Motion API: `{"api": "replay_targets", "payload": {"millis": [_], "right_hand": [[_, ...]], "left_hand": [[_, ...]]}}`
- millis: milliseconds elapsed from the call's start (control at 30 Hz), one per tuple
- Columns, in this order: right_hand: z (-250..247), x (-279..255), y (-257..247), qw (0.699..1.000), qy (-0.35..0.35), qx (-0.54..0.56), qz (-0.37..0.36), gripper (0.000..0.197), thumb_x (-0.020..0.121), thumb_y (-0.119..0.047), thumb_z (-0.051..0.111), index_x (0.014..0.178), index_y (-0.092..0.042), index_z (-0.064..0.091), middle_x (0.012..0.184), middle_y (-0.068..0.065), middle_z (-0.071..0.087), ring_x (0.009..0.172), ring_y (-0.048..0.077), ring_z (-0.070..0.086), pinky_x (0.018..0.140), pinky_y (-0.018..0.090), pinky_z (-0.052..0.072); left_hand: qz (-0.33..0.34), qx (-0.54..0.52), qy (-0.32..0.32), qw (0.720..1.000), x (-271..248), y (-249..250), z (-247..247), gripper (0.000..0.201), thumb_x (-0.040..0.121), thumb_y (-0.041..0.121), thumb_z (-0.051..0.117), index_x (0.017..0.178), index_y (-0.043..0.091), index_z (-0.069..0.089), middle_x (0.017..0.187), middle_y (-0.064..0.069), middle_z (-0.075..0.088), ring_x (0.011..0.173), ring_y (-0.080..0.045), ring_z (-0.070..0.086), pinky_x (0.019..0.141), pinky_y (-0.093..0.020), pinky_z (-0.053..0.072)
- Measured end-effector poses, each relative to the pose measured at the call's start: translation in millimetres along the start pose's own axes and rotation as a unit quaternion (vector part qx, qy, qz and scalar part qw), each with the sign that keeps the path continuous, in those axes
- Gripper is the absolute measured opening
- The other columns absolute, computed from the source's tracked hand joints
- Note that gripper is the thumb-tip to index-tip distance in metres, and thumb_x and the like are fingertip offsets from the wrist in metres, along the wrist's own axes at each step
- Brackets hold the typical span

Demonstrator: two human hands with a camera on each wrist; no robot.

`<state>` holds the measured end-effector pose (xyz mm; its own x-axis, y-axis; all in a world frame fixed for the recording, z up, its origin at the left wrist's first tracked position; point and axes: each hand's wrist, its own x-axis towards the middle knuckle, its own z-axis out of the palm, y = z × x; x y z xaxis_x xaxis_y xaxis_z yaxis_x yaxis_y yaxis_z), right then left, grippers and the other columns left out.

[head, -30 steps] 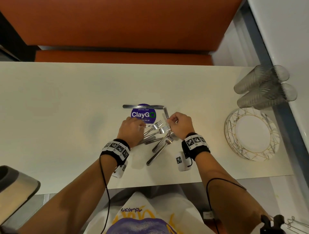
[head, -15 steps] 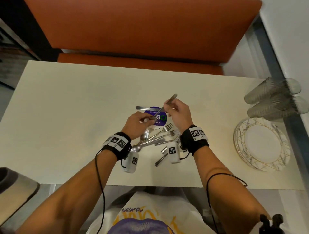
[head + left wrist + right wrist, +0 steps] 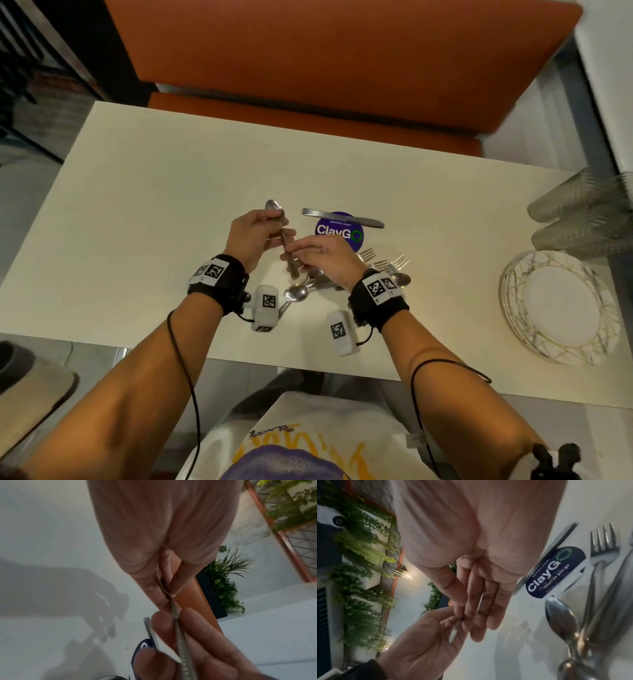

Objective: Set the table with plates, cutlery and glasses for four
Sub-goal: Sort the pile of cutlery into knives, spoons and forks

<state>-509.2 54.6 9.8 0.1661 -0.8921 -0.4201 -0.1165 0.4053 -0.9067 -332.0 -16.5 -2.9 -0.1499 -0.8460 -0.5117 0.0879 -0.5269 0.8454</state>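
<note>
A steel spoon is held above the white table, bowl pointing away from me. My left hand pinches its handle near the bowl, and my right hand pinches the lower handle. The left wrist view shows my left fingertips closed on the thin handle. In the right wrist view the right fingers meet the left hand at the handle. Under my right wrist lies a cutlery pile of forks and spoons. A knife lies across a purple sticker.
Stacked gold-patterned plates sit at the table's right end, with stacked clear glasses lying behind them. An orange bench runs along the far side. A fork and a spoon lie close to the right hand.
The right hand lifted a spoon out of the pile and carried it left. The left hand left the pile and took hold of the spoon near its bowl.
</note>
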Motion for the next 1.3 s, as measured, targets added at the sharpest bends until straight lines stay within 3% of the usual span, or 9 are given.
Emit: {"api": "replay_targets", "payload": {"millis": [167, 300, 400, 500, 733, 833, 1000, 1133, 1300], "right_hand": [[-1, 4, 17, 0.996, 0.037, -0.075, 0.030, 0.023, 0.096, -0.005, 0.059, 0.114, -0.012, 0.071, 0.098, 0.000, 0.079, 0.086, 0.020, 0.074, 0.084, 0.039, 0.062], [-6, 3, 33, 0.976, 0.089, -0.195, 0.030, 0.020, 0.094, -0.007, 0.063, 0.108, -0.014, 0.074, 0.096, -0.008, 0.071, 0.080, 0.002, 0.065, 0.063, 0.005, 0.048], [-8, 5, 49, 0.948, 0.141, -0.285, 0.028, 0.019, 0.094, -0.007, 0.059, 0.101, -0.018, 0.072, 0.099, -0.008, 0.068, 0.088, 0.004, 0.061, 0.076, 0.013, 0.050], [-10, 6, 60, 0.927, 0.103, -0.359, 0.031, 0.017, 0.090, -0.007, 0.064, 0.095, -0.021, 0.074, 0.092, -0.009, 0.064, 0.086, 0.009, 0.061, 0.083, 0.028, 0.056], [3, 3, 75, 0.856, 0.016, -0.517, 0.018, 0.015, 0.082, -0.023, 0.074, 0.095, -0.029, 0.069, 0.102, -0.009, 0.055, 0.097, 0.014, 0.047, 0.090, 0.032, 0.046], [8, 1, 80, 0.843, 0.025, -0.538, 0.001, 0.002, 0.087, -0.029, 0.071, 0.089, -0.029, 0.069, 0.109, -0.006, 0.057, 0.100, 0.016, 0.048, 0.092, 0.034, 0.046], [1, 1, 75, 0.857, 0.051, -0.511, -0.039, 0.014, 0.096, -0.031, 0.063, 0.096, -0.025, 0.075, 0.100, -0.007, 0.062, 0.095, 0.016, 0.048, 0.084, 0.034, 0.041], [-12, 3, 55, 0.907, 0.104, -0.405, -0.044, 0.014, 0.096, -0.023, 0.066, 0.105, -0.017, 0.076, 0.092, -0.008, 0.062, 0.089, 0.013, 0.055, 0.081, 0.032, 0.051], [-17, 9, 25, 0.958, 0.174, -0.225, -0.035, 0.014, 0.096, -0.022, 0.068, 0.105, -0.016, 0.077, 0.092, -0.007, 0.073, 0.082, 0.003, 0.066, 0.075, 0.013, 0.050]], "left_hand": [[0.023, 0.010, 0.022, 0.999, -5, -9, -13, 0.029, 0.095, -0.011, 0.061, 0.112, 0.006, 0.046, 0.108, -0.026, 0.074, 0.085, -0.037, 0.076, 0.074, -0.042, 0.064], [-0.016, 0.000, 0.045, 0.999, -7, -21, -23, 0.039, 0.095, -0.007, 0.064, 0.128, -0.001, 0.042, 0.104, -0.024, 0.076, 0.089, -0.037, 0.076, 0.076, -0.039, 0.063], [-0.025, 0.042, 0.041, 0.998, -9, -30, -31, 0.030, 0.097, -0.006, 0.061, 0.126, -0.010, 0.060, 0.106, -0.023, 0.077, 0.082, -0.029, 0.076, 0.072, -0.032, 0.061], [-0.035, 0.052, 0.050, 0.997, -13, -37, -35, 0.025, 0.098, -0.005, 0.059, 0.121, -0.008, 0.067, 0.105, -0.024, 0.075, 0.074, -0.022, 0.073, 0.068, -0.029, 0.058], [-0.061, 0.033, 0.085, 0.994, -21, -40, -30, 0.020, 0.098, 0.023, 0.072, 0.113, 0.011, 0.067, 0.091, -0.017, 0.078, 0.064, -0.020, 0.066, 0.062, -0.030, 0.057], [-0.065, 0.063, 0.080, 0.993, -20, -41, -30, 0.018, 0.100, 0.010, 0.063, 0.116, 0.007, 0.069, 0.097, -0.017, 0.079, 0.068, -0.018, 0.066, 0.062, -0.028, 0.054], [-0.060, 0.082, 0.034, 0.994, -22, -38, -30, 0.031, 0.095, -0.015, 0.046, 0.111, -0.001, 0.069, 0.110, -0.022, 0.074, 0.091, -0.027, 0.073, 0.078, -0.029, 0.062], [-0.068, 0.034, 0.013, 0.997, -23, -36, -25, 0.021, 0.100, -0.008, 0.052, 0.116, -0.008, 0.066, 0.109, -0.023, 0.076, 0.099, -0.032, 0.077, 0.089, -0.041, 0.062], [-0.080, -0.014, 0.006, 0.997, -23, -30, -8, 0.023, 0.101, -0.002, 0.058, 0.124, -0.008, 0.061, 0.110, -0.022, 0.077, 0.102, -0.037, 0.076, 0.091, -0.053, 0.061]]}}
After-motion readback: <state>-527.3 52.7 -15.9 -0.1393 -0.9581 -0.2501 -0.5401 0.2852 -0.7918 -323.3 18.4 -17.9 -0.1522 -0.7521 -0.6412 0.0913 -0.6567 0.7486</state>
